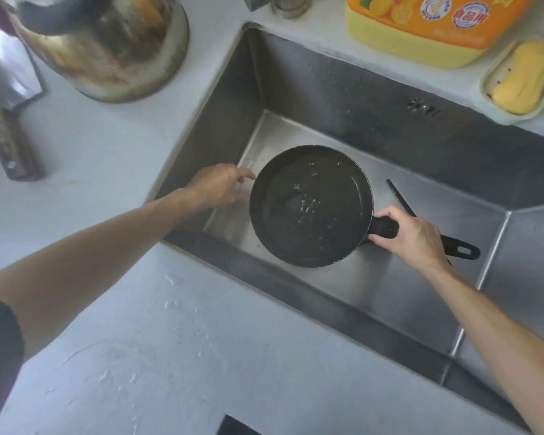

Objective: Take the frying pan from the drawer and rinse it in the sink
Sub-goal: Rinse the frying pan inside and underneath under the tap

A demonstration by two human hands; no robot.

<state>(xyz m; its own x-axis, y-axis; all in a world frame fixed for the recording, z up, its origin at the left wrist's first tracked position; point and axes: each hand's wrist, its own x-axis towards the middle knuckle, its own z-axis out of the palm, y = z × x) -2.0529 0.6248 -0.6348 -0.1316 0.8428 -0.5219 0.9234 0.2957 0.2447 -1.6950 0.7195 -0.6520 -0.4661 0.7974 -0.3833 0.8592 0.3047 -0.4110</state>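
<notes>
In the steel sink [296,98] sits the round black pan [310,205], water pooled and beaded inside, its handle gripped by the right hand [412,237], while the left hand [220,185] hovers spread just beside its rim.

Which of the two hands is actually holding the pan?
The right hand, wrapped around the frying pan handle. The left hand is open beside the rim.

A pale worktop [113,158] surrounds a steel sink [296,89], the landmark. Left of the sink stand a stained metal kettle [107,48] and a cleaver [7,120]. Behind the sink sit a detergent bottle [421,23] and soap in a dish [525,76]. Water droplets [170,302] lie in front of it.
</notes>
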